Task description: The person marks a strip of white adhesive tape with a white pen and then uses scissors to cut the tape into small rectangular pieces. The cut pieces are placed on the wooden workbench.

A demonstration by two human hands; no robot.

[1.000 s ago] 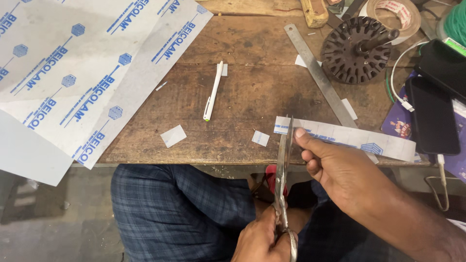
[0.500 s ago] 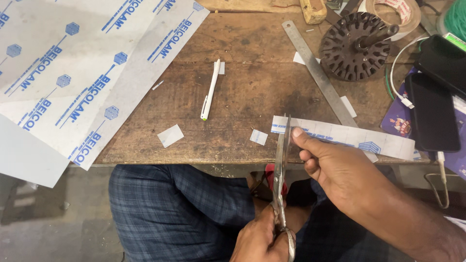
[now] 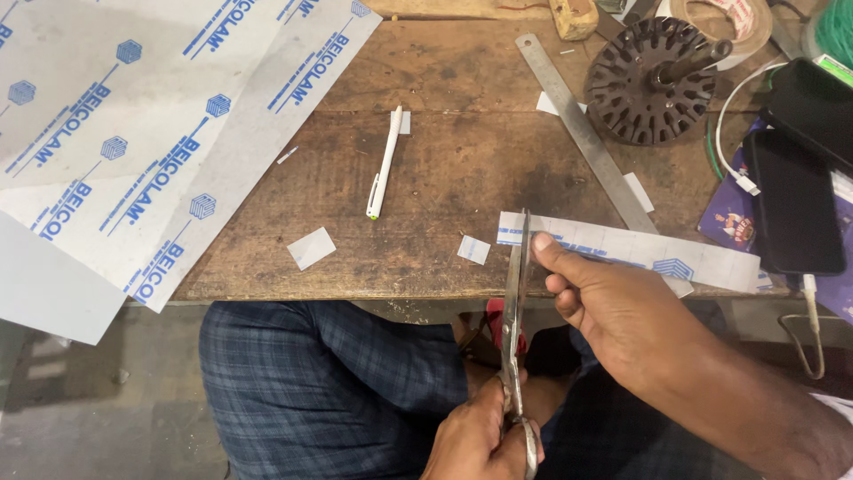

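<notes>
The worn wooden desk point(image 3: 444, 178) carries large printed sheets point(image 3: 133, 133), a white pen point(image 3: 384, 164), a steel ruler point(image 3: 582, 133), a paper strip point(image 3: 640, 253), small paper scraps point(image 3: 311, 248), a black phone point(image 3: 793, 202) and a dark metal rotor point(image 3: 651, 92).

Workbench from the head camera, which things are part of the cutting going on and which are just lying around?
In use:
- scissors, in left hand
- white strip, held by right hand
- cut pieces

Lying about:
- pen
- steel ruler
- slotted metal core
- phone
- large printed sheets
</notes>
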